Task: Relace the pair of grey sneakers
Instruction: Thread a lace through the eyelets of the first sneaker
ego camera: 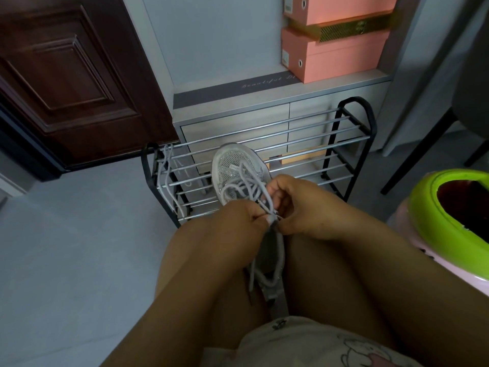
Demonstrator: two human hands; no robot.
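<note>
Knees flank grey sneaker [238, 170], toe pointing away, mesh upper, laces [239, 185] loose. Lace pinched by left hand [238, 221] and right hand [299, 205] above tongue.

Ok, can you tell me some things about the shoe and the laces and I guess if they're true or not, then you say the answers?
1. Both hands pinch the lace of the grey sneaker. True: the left hand and right hand hold the lace between them.
2. The sneaker sits on the shoe rack. False: it is held between the person's knees, in front of the shoe rack.
3. A loose lace hangs over the rack's left end. True.
4. The boxes on the cabinet are blue. False: the boxes are pink.
5. A green-rimmed bin stands at the right. True.
</note>
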